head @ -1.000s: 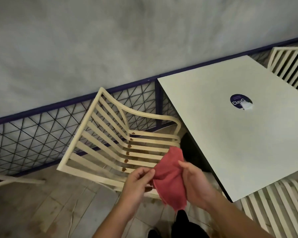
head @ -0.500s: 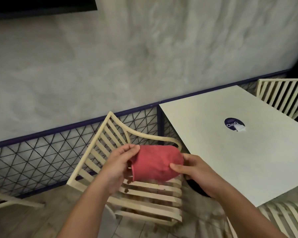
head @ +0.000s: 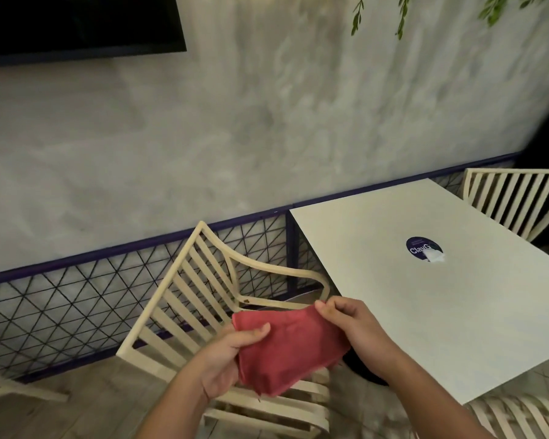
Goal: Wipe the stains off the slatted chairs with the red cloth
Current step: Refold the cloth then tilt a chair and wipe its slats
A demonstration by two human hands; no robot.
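A folded red cloth [head: 293,346] is held in the air in front of me, above a cream slatted chair [head: 184,299]. My left hand [head: 229,359] grips the cloth's lower left side, thumb on top. My right hand [head: 352,321] pinches its upper right corner. The chair stands left of the table, back toward the railing; its seat is mostly hidden behind the cloth and my hands. A small brown spot shows on a seat slat near the back.
A white table [head: 441,305] with a round dark sticker [head: 423,248] stands at the right. More slatted chairs sit at the far right [head: 514,201] and bottom right [head: 520,416]. A wire-mesh railing [head: 61,305] runs along the grey wall.
The view has tilted up toward the wall. My hands have turned and spread the cloth from a hanging bundle into a flatter folded shape, and my right hand has shifted to its upper corner.
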